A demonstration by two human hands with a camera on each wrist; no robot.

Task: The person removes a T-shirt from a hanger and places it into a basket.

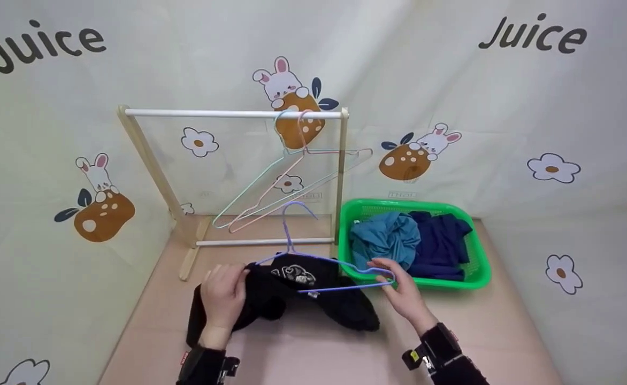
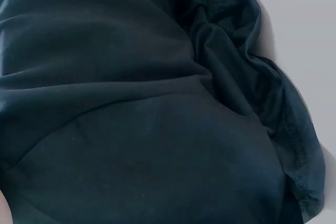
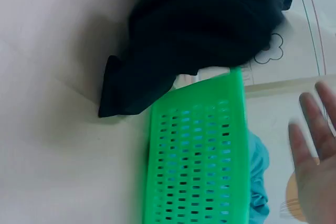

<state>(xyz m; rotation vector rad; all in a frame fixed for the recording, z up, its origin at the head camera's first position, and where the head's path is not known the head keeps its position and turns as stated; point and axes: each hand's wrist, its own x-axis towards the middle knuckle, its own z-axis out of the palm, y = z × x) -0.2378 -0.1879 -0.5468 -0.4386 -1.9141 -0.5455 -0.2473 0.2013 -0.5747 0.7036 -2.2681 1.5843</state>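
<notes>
In the head view a black garment [image 1: 260, 299] with a pale printed motif drapes low over the table. My left hand [image 1: 223, 294] grips its left part, fingers folded over the cloth. A purple clothes hanger [image 1: 287, 230] stands with its hook upward, its left arm running into the black cloth. My right hand [image 1: 403, 294] holds the hanger's right end between thumb and fingers; in the right wrist view its other fingers [image 3: 302, 145] reach out fairly straight. Dark cloth [image 2: 131, 129] fills most of the left wrist view.
Behind the garment stands a rack with a white rail [image 1: 201, 113], bearing a mint hanger [image 1: 249, 187] and a pink hanger [image 1: 276, 184]. A green basket [image 1: 482, 267] at the right holds teal cloth [image 1: 385, 240] and navy cloth [image 1: 442, 246]. Printed curtains surround the table [image 1: 484, 326].
</notes>
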